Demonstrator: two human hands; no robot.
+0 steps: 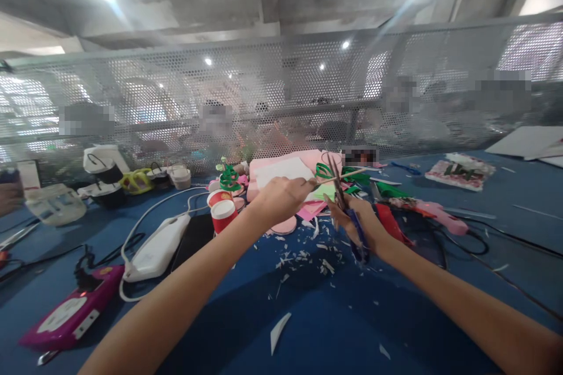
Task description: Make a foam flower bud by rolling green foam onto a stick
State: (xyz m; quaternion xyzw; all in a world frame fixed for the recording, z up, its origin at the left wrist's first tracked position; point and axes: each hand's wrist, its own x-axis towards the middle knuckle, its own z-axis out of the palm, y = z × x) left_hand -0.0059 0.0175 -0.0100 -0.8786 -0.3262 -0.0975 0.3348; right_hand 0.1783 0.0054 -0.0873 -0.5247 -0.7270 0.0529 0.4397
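Observation:
My left hand [285, 198] is closed in a pinch on a thin pale stick [354, 174], which points to the right. My right hand [358, 219] is wrapped round a pair of scissors [338, 184] with dark blue handles. The scissors' blades point upward and are parted, and the stick passes by them; whether they touch it I cannot tell. Behind my hands lie a white sheet [281, 174], pink material [257, 166] and green ribbon [325, 172]. Small white scraps [303, 256] are scattered on the blue table below my hands.
To the left stand red paper cups [224, 215], a white power bank-like device [158, 249], a purple power strip [74, 307] and a clear jar [56, 205]. A pink glue gun [440, 215] with a cord lies right. A perforated metal screen [246, 93] borders the table's back.

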